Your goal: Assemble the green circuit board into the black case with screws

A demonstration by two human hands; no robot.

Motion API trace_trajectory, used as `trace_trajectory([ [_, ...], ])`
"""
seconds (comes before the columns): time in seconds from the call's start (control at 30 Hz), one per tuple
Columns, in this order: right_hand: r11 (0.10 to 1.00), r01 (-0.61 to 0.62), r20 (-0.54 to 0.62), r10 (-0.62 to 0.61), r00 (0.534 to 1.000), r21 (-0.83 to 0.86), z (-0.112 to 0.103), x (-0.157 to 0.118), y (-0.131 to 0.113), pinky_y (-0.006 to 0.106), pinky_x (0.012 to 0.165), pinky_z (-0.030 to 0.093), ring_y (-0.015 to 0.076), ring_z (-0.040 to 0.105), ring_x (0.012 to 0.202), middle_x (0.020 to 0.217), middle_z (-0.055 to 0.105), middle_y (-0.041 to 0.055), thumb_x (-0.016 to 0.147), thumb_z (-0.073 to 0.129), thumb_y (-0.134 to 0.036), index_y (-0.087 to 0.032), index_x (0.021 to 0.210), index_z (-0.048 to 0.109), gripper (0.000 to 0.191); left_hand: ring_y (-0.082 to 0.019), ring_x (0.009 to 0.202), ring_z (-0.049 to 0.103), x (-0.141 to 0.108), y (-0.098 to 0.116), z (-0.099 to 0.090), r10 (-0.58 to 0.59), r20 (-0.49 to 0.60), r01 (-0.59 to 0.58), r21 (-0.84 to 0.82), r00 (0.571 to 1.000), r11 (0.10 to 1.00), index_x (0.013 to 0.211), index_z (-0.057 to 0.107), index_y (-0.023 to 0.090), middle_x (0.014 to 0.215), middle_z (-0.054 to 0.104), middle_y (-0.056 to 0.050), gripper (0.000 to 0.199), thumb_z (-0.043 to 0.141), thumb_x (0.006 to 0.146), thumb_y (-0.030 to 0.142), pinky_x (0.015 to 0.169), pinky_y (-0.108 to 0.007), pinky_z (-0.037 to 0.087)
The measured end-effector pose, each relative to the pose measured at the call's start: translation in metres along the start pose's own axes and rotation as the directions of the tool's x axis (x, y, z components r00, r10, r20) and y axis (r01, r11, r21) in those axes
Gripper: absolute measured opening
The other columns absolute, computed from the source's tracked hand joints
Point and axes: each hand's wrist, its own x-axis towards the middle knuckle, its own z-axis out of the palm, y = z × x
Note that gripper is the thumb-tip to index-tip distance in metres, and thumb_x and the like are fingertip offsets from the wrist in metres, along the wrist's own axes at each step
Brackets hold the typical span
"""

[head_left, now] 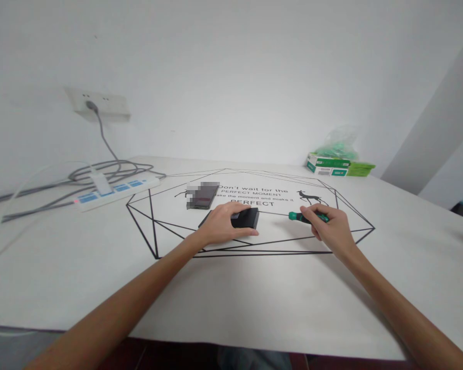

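Observation:
A flat black rectangular device (pixel 246 219) lies on the white table, partly hidden under my left hand (pixel 226 224). The thumb and fingers of that hand grip its near and far edges. My right hand (pixel 331 224) is closed around the green and black handle of a screwdriver (pixel 299 217). Its thin shaft points left, and the tip is at the device's right end, near the far corner; whether it touches is too small to tell. Just beyond my left hand lies a dark phone (pixel 205 197), partly pixelated.
At the left are a white power strip (pixel 119 194) with a plugged-in charger and coiled grey cables (pixel 111 169). A wall socket (pixel 100 103) is above. Green and white boxes (pixel 327 164) with a plastic bag (pixel 337 144) stand at the back right. Printed lettering covers the table's middle.

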Motion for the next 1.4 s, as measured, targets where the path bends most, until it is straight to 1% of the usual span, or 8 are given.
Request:
trace_trajectory([
  [0.3,0.999,0.022,0.021,-0.023,1.000,0.049,-0.001,0.002,0.000,0.023,0.038,0.029,0.0092,0.043,0.037,0.054,0.052,-0.0015,0.073,0.070,-0.056,-0.017,0.082,0.064,0.041,-0.028,0.111,0.060,-0.001,-0.003,0.002,0.026,0.016,-0.027,0.067,1.000,0.997,0.121,0.064,0.018,0.121,0.066,-0.010,0.075,0.069,0.066,0.069,0.098,-0.042,0.045],
  [0.47,0.999,-0.035,0.062,0.034,0.997,0.013,0.000,0.004,0.004,0.022,0.038,0.032,0.0113,0.046,0.035,0.043,0.051,-0.0032,0.076,0.065,-0.060,-0.019,0.085,0.061,0.042,-0.028,0.111,0.059,-0.003,-0.001,0.003,0.043,0.053,-0.050,0.137,0.998,0.989,0.121,0.064,0.018,0.121,0.066,-0.010,0.076,0.066,0.067,0.072,0.098,-0.041,0.044],
  [0.7,0.986,-0.160,0.279,0.141,0.950,0.045,0.002,0.003,0.017,0.020,0.033,0.023,0.0102,0.038,0.029,0.039,0.044,-0.0106,0.073,0.067,-0.055,-0.024,0.094,0.046,0.042,-0.031,0.110,0.059,-0.004,-0.002,0.005,0.040,0.134,-0.078,0.294,0.990,0.953,0.122,0.063,0.018,0.120,0.065,-0.012,0.077,0.063,0.070,0.073,0.095,-0.043,0.043],
  [0.83,0.971,-0.231,0.314,0.202,0.928,0.057,0.006,0.006,0.024,0.022,0.033,0.024,0.0108,0.042,0.032,0.051,0.051,-0.0066,0.073,0.065,-0.061,-0.023,0.085,0.048,0.043,-0.031,0.109,0.059,-0.005,-0.004,0.007,0.043,0.161,-0.096,0.337,0.986,0.937,0.122,0.063,0.017,0.120,0.065,-0.013,0.077,0.062,0.071,0.073,0.094,-0.043,0.043],
  [1.03,0.994,0.002,0.241,0.026,0.970,-0.113,0.009,0.009,0.031,0.024,0.045,0.030,0.0111,0.042,0.048,0.055,0.047,-0.0039,0.080,0.056,-0.064,-0.020,0.078,0.056,0.044,-0.031,0.108,0.058,-0.006,-0.005,0.008,0.049,0.175,-0.107,0.340,0.983,0.934,0.122,0.063,0.017,0.120,0.064,-0.014,0.076,0.062,0.070,0.073,0.094,-0.044,0.042],
  [1.23,0.998,-0.063,0.282,0.065,0.957,-0.017,0.005,0.008,0.033,0.023,0.041,0.026,0.0097,0.035,0.041,0.051,0.045,-0.0083,0.070,0.068,-0.061,-0.023,0.089,0.050,0.046,-0.032,0.108,0.058,-0.004,-0.006,0.007,0.047,0.181,-0.102,0.306,0.982,0.947,0.121,0.063,0.018,0.119,0.064,-0.013,0.077,0.061,0.070,0.075,0.094,-0.045,0.041],
  [1.3,0.996,-0.067,0.294,0.080,0.953,-0.053,0.005,0.008,0.034,0.024,0.041,0.026,0.0101,0.036,0.041,0.050,0.044,-0.0074,0.074,0.064,-0.062,-0.022,0.084,0.051,0.044,-0.032,0.108,0.058,-0.004,-0.006,0.007,0.053,0.181,-0.106,0.299,0.982,0.948,0.121,0.063,0.019,0.119,0.064,-0.013,0.075,0.062,0.070,0.074,0.093,-0.044,0.041],
  [1.4,0.986,0.021,0.262,0.024,0.965,-0.167,0.006,0.010,0.035,0.026,0.047,0.030,0.0120,0.040,0.048,0.052,0.046,-0.0039,0.081,0.054,-0.064,-0.020,0.077,0.057,0.044,-0.031,0.110,0.057,-0.004,-0.006,0.007,0.065,0.181,-0.116,0.287,0.981,0.951,0.120,0.063,0.017,0.120,0.063,-0.014,0.074,0.063,0.070,0.073,0.093,-0.043,0.041],
])
